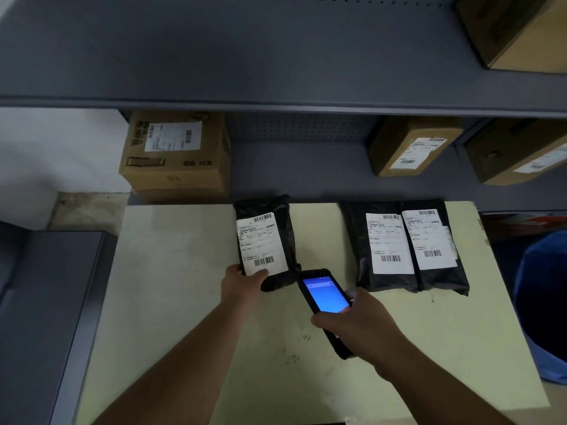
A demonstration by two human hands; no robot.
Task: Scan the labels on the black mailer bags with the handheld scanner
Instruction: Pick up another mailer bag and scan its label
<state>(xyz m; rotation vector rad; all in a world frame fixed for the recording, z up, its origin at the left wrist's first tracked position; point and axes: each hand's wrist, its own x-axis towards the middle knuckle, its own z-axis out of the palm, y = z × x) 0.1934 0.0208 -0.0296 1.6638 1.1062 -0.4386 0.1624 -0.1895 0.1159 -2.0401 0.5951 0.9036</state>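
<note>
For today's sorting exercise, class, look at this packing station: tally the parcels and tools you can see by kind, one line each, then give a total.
Black mailer bags: 3, one under the left hand, two side by side
Cardboard boxes: 4
Handheld scanner: 1, in the right hand
Total: 8

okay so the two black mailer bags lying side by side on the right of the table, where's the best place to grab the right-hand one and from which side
Probably its right long edge, coming in from the right. That right-hand mailer bag lies flat, pressed against its neighbour bag on the left, so that side gives the fingers no room. Its right edge and near end face bare table. Pinch the black plastic beside the label, not over the barcodes.
</note>
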